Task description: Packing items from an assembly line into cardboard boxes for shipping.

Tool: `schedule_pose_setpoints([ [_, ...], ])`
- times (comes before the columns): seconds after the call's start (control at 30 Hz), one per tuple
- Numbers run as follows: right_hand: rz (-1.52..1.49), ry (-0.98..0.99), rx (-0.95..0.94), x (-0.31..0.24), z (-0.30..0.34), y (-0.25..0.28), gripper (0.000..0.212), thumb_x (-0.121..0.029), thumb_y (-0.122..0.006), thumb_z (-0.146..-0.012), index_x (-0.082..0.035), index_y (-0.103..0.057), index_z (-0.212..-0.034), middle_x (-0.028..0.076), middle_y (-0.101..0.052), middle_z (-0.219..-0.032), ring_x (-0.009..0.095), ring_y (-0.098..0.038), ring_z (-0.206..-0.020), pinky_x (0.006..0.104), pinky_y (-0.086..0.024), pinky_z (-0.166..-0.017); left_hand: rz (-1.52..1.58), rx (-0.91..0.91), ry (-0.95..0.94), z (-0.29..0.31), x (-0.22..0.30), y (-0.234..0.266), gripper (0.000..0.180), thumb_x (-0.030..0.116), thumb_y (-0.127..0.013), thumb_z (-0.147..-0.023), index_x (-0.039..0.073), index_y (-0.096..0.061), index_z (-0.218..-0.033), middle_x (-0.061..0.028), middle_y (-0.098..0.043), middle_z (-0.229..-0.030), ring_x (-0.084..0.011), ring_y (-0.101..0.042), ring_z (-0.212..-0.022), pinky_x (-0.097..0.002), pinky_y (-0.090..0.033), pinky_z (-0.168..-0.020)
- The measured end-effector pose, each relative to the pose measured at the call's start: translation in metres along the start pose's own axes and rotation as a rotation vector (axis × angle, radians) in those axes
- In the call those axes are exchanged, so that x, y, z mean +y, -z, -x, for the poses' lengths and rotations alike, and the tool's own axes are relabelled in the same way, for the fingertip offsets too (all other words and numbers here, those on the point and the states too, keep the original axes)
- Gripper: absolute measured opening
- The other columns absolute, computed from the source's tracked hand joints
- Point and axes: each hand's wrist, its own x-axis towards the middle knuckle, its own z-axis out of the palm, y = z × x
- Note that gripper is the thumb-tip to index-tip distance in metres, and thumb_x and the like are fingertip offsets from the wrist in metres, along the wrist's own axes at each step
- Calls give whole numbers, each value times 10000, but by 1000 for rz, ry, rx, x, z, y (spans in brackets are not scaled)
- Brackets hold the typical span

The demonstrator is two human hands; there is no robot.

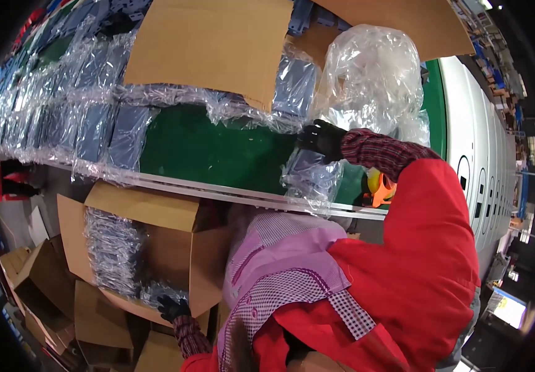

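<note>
My right hand, in a black glove, is closed on the upper end of a grey-blue packet in clear plastic. That packet lies at the near edge of the green conveyor belt. Lower left, my left hand, also gloved in black, reaches to the near rim of an open cardboard box. Its fingers are spread against a plastic-wrapped packet at the box's near side. Inside, along the left wall, stands a tight row of wrapped packets.
Many bagged grey-blue packets line the belt's left part. An open carton stands on its far side, beside a big clear plastic bag. An orange tape dispenser sits under my right forearm. More open cartons crowd the lower left.
</note>
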Motion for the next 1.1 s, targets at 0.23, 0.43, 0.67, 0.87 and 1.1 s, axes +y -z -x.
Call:
schedule_pose_setpoints([
  [0.23,-154,-33,-316,3,25,-47,1036,-595,-717,-539,-167,-316,-1393,103,-390,-1391,291,-380,-1261,524,-261,-1035,-1,-13,11,4,4,4,798,410,-550,-823,110,-173,-1459,-78,-37,-1542,-375,-246,-1331,-491,-252,-1042],
  [0.43,-49,-120,-19,-44,60,-14,988,-503,-766,-542,-184,-338,-1373,80,-480,-1309,297,-455,-1176,478,-394,-930,5,45,11,-1,0,-9,788,408,-544,-830,115,-172,-1460,-73,-31,-1544,-382,-235,-1336,-511,-231,-1052],
  [0.67,-510,-668,-21,-53,62,-25,993,-510,-779,-549,-133,-365,-1370,146,-465,-1303,329,-487,-1132,446,-381,-936,7,48,17,-2,3,-6,770,407,-532,-839,115,-180,-1459,-71,-38,-1544,-388,-237,-1332,-527,-224,-1050],
  [0.87,-909,-928,225,-61,84,-45,588,-393,-743,-684,-65,-566,-1139,99,-619,-972,258,-585,-870,350,-454,-809,-1,63,-10,-9,3,-12,773,412,-532,-838,120,-179,-1460,-72,-44,-1544,-394,-233,-1334,-529,-223,-1050],
  [1.1,-2321,-1122,860,-139,128,-46,183,-212,-594,-892,-50,-605,-978,15,-624,-825,135,-590,-707,234,-466,-673,14,18,-7,-8,-1,-9,778,425,-525,-841,118,-172,-1462,-74,-41,-1545,-397,-239,-1330,-532,-229,-1046],
])
